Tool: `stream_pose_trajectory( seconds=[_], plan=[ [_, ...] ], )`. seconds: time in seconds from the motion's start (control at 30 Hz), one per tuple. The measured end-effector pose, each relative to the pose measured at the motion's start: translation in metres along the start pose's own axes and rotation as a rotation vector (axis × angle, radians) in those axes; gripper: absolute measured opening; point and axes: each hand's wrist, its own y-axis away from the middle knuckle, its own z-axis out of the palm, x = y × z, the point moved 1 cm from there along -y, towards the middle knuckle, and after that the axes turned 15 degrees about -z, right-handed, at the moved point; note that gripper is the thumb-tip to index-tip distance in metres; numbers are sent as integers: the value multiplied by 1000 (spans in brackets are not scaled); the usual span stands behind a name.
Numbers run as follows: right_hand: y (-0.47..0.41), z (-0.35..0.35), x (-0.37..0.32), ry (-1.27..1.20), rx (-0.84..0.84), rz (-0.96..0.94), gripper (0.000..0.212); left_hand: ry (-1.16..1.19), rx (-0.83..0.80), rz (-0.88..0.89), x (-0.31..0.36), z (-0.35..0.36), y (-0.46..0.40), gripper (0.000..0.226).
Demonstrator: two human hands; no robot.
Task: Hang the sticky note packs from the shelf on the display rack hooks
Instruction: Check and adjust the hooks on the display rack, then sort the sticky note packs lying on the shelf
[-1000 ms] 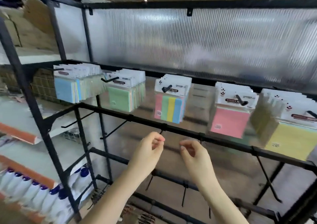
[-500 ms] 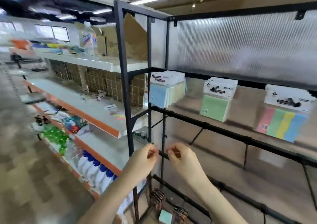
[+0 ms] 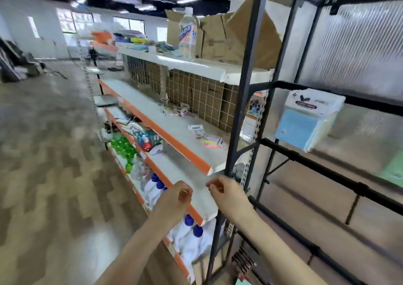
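The view has swung to the left; half a second ago three hooks' worth of packs showed on the display rack (image 3: pixel 244 101), and now only the blue sticky note pack (image 3: pixel 305 121) hanging at the right, with a sliver of a green one at the far right edge, remains in sight; the orange-edged shelf (image 3: pixel 174 140) now fills the middle of the scene. Both hands have come away from the rack's lower bar, where they were a second ago; the left hand (image 3: pixel 174 199) and right hand (image 3: pixel 226 194) hover close together, near, in front of the shelf's near end and just left of the rack's front post; the fingers of each are curled loosely, tips drawn toward the thumb, and I see nothing held in either, though blur makes a very small thing hard to rule out. On the middle shelf lie a few flat packets (image 3: pixel 207 136), well apart from the hands, farther along; whether they are sticky note packs I cannot tell. A clear bottle (image 3: pixel 187 33) and cardboard boxes (image 3: pixel 229 33) stand on the top shelf; blue-capped white bottles (image 3: pixel 192 236) sit low down. My judgement: one hanging is finished, and the turn toward the shelf means the next pack is about to be fetched; the reach must go far and left.
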Motion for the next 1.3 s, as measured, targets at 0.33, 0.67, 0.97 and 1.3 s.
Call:
stream_pose_trajectory(
  seconds=[0.33, 0.67, 0.97, 1.3],
  plan=[
    [-151, 74, 46, -35, -11, 36, 21, 16, 13, -59, -27, -25, -143, 21],
    [-257, 129, 81, 2, -48, 92, 19, -111, 94, -104, -27, -41, -252, 26],
    [-296, 140, 122, 162, 3, 200, 25, -187, 80, -24, -19, -28, -332, 22],
    [-341, 146, 177, 455, 116, 372, 35, -169, -85, 205, 5, 1, -436, 17]
  ],
)
